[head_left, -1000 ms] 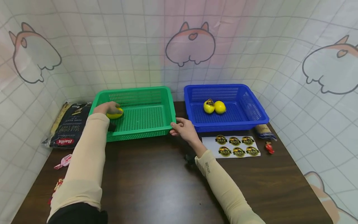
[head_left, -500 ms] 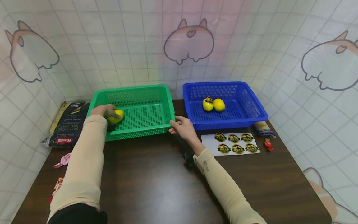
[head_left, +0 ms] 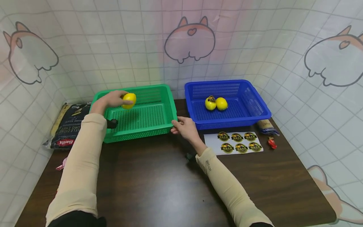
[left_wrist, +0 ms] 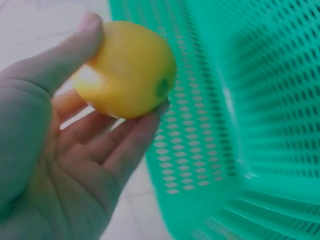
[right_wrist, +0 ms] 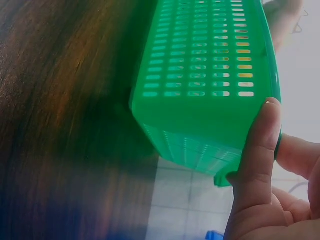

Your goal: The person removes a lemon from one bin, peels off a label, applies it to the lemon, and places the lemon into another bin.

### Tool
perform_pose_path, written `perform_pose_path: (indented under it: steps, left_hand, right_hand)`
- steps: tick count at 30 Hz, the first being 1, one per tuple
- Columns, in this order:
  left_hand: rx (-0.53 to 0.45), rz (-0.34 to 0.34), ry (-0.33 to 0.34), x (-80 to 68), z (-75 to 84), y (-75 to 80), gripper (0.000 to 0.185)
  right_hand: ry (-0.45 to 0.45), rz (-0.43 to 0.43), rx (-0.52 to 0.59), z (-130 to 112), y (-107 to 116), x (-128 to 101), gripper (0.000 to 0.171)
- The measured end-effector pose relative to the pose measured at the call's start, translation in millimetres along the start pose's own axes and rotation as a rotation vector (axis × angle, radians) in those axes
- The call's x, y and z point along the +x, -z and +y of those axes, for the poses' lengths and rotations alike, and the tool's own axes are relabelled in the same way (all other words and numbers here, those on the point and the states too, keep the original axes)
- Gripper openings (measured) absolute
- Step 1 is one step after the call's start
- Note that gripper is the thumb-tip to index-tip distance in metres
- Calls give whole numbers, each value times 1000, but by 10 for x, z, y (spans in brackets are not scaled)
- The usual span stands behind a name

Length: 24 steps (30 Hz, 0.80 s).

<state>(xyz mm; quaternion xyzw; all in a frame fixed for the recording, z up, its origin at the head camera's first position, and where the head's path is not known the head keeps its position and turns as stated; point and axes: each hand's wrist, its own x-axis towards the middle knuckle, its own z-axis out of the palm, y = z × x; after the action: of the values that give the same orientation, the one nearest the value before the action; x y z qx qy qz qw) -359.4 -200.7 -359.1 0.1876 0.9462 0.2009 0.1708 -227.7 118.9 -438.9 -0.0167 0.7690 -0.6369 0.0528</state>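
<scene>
My left hand (head_left: 112, 98) holds a yellow lemon (head_left: 129, 101) between thumb and fingers, above the left part of the green basket (head_left: 141, 130). In the left wrist view, the lemon (left_wrist: 132, 70) shows a small green spot at one end, and the basket's slotted wall (left_wrist: 225, 115) lies beyond it. My right hand (head_left: 185, 127) pinches the green basket's near right corner. The right wrist view has this hand's thumb (right_wrist: 262, 130) on the rim's outer side. Two more lemons, one (head_left: 210, 103) with a dark label and one plain (head_left: 221, 103), lie in the blue basket (head_left: 235, 122).
A sheet of several round black-and-gold stickers (head_left: 232, 143) lies before the blue basket. A black pasta bag (head_left: 72, 126) is at the left, a pink-wrapped candy (head_left: 60, 165) partly behind my sleeve. A red candy (head_left: 272, 143) and a small packet (head_left: 267, 127) lie at the right.
My left hand has lifted the lemon from low in the green basket, up and to the right. The right hand stays at the basket's corner.
</scene>
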Motion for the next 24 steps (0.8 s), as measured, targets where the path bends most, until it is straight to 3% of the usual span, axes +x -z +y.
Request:
perform_pose_path:
  steps: [5, 13, 19, 24]
  left_hand:
    - [-147, 90, -88, -58, 199, 75, 68]
    - [-465, 192, -193, -305, 469, -62, 61]
    - [-570, 178, -240, -476, 655, -263, 59]
    - [-659, 112, -304, -609, 772, -610, 56]
  right_hand:
    - [18, 5, -36, -1, 3, -2, 47]
    - [47, 18, -120, 24, -10, -11, 51]
    - [97, 93, -206, 36, -3, -40, 55]
    - [120, 120, -278, 64, 30, -112, 55]
